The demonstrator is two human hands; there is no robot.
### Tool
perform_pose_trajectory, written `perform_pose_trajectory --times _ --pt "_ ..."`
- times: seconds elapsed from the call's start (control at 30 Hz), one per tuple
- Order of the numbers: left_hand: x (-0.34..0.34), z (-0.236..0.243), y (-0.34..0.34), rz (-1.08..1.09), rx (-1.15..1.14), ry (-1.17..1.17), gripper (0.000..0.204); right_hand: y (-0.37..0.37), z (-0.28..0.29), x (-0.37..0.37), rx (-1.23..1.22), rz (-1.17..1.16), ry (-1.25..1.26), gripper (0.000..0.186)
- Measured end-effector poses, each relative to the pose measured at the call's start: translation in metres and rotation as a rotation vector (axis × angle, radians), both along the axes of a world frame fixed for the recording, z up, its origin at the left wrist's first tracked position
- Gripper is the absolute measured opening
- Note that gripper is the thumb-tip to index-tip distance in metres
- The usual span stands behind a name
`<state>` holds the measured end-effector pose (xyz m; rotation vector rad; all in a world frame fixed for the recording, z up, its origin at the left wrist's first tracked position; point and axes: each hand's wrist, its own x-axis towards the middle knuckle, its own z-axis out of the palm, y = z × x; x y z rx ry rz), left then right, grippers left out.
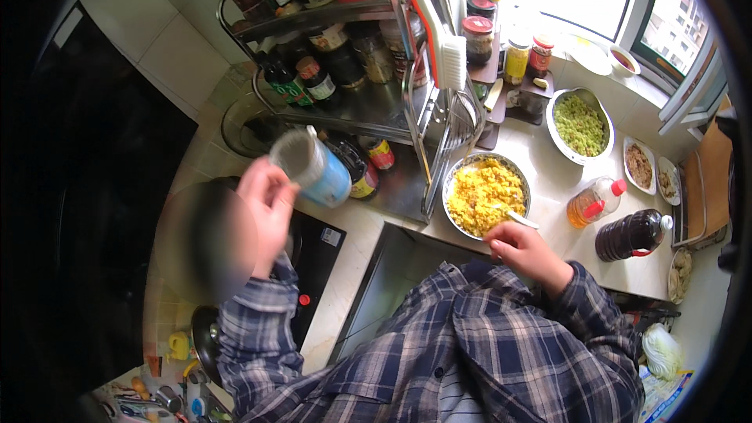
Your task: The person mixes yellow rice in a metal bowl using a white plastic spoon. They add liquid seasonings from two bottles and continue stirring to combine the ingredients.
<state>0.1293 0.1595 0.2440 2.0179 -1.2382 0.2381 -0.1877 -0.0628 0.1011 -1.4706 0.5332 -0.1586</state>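
My left hand point(269, 202) is raised over the left counter, thumb and fingers pinched beside a blue, clear-rimmed jar point(324, 176). What the pinch holds, if anything, is too small to make out. A blurred, dark round shape point(200, 247) overlaps that hand's outer side. In front of me on the right, my right hand point(529, 252) has its fingers curled at the near rim of a patterned bowl point(446, 207). Crumbly yellow food point(486, 192) fills the bowl, and a white spoon point(520, 218) leans in it, its handle just beyond my fingers.
A metal rack point(345, 113) carries several jars and bottles. Right of the yellow food stand a bowl of chopped greens point(580, 125), an oil bottle point(593, 204), a dark bottle point(630, 235) and a small meat dish point(640, 164). A black cooktop point(319, 254) lies at left.
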Motion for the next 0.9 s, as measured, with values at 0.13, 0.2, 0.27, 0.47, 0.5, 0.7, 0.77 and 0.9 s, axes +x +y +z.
perform_pose_trajectory --times 0.13,0.2,0.27,0.47,0.5,0.7,0.77,0.9 --pt "0.042 0.045 -0.037 0.018 -0.129 0.055 0.016 0.0 -0.009 -0.027 -0.02 -0.061 0.069 0.015" --pt "0.058 0.05 -0.062 -0.014 -0.163 0.112 0.016 0.0 -0.011 -0.039 0.014 -0.127 0.055 0.015" --pt "0.069 0.047 -0.087 -0.04 -0.161 0.112 0.017 0.001 -0.011 -0.05 0.029 -0.194 0.067 0.015" --pt "0.065 0.014 -0.138 -0.117 -0.057 0.107 0.02 0.003 -0.013 -0.078 0.104 -0.337 0.111 0.016" --pt "0.063 0.008 -0.142 -0.129 -0.073 0.087 0.023 0.005 -0.013 -0.081 0.11 -0.365 0.13 0.016" --pt "0.09 -0.041 -0.113 -0.216 -0.355 0.255 0.039 0.01 -0.015 -0.104 0.087 -0.48 0.179 0.016" --pt "0.104 -0.076 -0.081 -0.008 -0.335 0.308 0.018 0.011 -0.017 -0.109 0.09 -0.549 0.209 0.017" --pt "0.094 -0.189 -0.048 0.35 -0.181 0.385 0.027 0.014 -0.017 -0.114 0.083 -0.604 0.202 0.016"
